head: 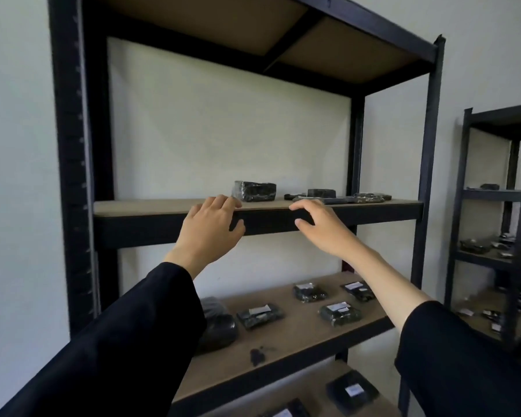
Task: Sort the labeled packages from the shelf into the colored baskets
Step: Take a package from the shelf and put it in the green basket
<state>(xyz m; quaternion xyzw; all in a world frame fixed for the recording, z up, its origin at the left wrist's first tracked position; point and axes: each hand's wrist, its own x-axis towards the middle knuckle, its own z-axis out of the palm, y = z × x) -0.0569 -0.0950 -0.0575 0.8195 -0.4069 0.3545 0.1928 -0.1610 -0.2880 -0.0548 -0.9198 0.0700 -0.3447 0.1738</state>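
Left hand [208,228] and right hand [322,228] reach, seemingly empty, to the shelf [151,207].

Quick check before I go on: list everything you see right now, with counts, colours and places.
Main rack: one, black frame with brown boards, centre.
Upper-shelf packages: about four, black wrap, right half of the board.
Middle-shelf packages: about five, black, four with white labels.
Bottom-shelf packages: at least two, black, white labels.
Second rack: one, black, far right, small dark items on it.
Wall: pale.
Left hand: open, at the upper shelf edge.
Right hand: open, beside it.
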